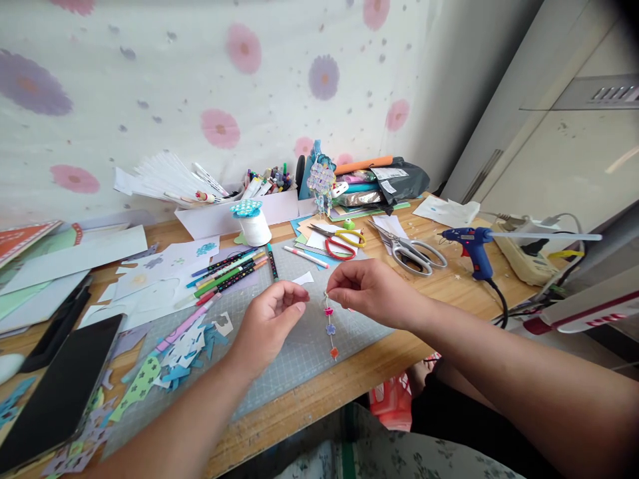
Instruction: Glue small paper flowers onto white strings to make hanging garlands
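A string of small paper flowers (330, 329), pink, blue and orange, hangs down from the fingertips of my right hand (362, 289). That hand pinches the string's upper end above the grey cutting mat (284, 356). To its left, my left hand (272, 319) is curled with the thumb near the fingers and a gap between them; nothing shows in it. A small white paper piece (303, 278) lies just beyond the left fingertips. Red-and-yellow scissors (339, 241) and grey-handled scissors (412, 253) rest behind my right hand.
A blue glue gun (474, 249) stands at the right near a power strip (524, 256). Several pens (229, 276), paper scraps (187, 352) and a black phone (60, 392) lie to the left. A white spool (255, 227) and a pen box (239, 211) stand behind.
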`<move>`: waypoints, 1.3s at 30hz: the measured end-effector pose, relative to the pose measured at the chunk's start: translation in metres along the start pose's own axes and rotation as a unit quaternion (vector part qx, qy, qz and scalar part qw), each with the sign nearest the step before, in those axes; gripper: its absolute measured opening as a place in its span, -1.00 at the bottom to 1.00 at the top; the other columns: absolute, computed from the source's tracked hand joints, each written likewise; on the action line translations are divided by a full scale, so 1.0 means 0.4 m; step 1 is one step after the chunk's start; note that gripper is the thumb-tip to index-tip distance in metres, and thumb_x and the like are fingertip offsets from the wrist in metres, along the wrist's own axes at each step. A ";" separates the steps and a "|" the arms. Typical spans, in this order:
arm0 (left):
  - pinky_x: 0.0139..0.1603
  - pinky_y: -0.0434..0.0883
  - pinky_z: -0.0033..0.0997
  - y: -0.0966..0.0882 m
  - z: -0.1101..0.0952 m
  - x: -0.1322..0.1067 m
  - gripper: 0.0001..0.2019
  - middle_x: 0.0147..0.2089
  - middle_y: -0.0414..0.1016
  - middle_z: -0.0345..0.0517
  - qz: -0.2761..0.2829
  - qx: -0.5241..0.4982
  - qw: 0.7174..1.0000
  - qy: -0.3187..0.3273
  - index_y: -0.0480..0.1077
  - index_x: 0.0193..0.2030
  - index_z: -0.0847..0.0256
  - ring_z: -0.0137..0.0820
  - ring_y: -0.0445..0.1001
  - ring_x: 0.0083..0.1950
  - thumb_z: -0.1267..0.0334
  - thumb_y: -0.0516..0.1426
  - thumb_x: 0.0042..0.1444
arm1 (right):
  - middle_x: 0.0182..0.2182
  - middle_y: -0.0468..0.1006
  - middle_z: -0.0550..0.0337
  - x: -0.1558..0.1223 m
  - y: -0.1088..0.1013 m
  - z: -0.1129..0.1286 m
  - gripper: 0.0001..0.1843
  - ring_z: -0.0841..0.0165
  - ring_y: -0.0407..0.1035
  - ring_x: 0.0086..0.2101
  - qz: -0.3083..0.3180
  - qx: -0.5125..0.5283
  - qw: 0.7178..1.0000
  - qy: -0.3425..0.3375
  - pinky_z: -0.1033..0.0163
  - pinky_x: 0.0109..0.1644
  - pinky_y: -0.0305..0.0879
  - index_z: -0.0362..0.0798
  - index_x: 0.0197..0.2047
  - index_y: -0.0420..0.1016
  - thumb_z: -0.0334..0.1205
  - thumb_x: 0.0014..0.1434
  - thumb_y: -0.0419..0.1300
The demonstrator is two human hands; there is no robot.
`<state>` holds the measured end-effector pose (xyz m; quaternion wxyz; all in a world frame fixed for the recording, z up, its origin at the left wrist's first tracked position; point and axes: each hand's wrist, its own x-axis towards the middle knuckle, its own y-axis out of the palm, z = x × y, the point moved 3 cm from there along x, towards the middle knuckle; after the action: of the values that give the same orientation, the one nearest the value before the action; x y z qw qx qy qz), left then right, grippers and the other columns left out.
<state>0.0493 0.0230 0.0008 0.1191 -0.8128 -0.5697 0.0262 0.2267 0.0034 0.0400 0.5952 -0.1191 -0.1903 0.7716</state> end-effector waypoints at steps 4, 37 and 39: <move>-0.01 0.35 -0.36 0.000 -0.007 -0.001 -0.83 -0.13 0.51 -0.11 0.032 -0.008 0.998 0.055 0.47 -0.16 0.14 -0.32 0.44 -0.05 0.18 0.14 0.16 | -0.59 0.39 0.31 0.007 0.004 0.009 -0.92 0.52 0.21 -0.56 0.030 -0.040 0.999 -0.016 0.39 -0.49 0.12 -0.11 -0.44 0.46 -0.40 0.06 0.17; -0.14 0.35 -0.25 -0.010 0.000 0.025 -0.85 -0.10 0.46 -0.06 0.177 0.314 0.932 -0.049 0.49 -0.63 0.10 -0.14 0.40 -0.04 0.37 0.12 -0.16 | -0.41 0.56 0.16 0.061 -0.020 -0.020 -0.84 0.38 0.36 -0.37 0.075 -0.335 0.933 -0.109 0.28 -0.28 0.15 -0.08 -0.42 0.52 -0.41 0.11 0.13; -0.05 0.29 -0.16 -0.010 0.004 0.026 -0.84 -0.11 0.48 -0.07 0.159 0.367 0.916 -0.042 0.50 -0.63 0.09 -0.09 0.36 0.01 0.38 0.13 -0.16 | -0.39 0.57 0.15 0.078 -0.009 -0.019 -0.84 0.38 0.36 -0.35 0.058 -0.324 0.937 -0.119 0.28 -0.27 0.15 -0.09 -0.40 0.53 -0.40 0.13 0.13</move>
<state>0.0489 0.0343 0.0010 0.3788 -0.7899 -0.3883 0.2861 0.2247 0.0352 0.0362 0.4513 -0.2240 -0.4925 0.7096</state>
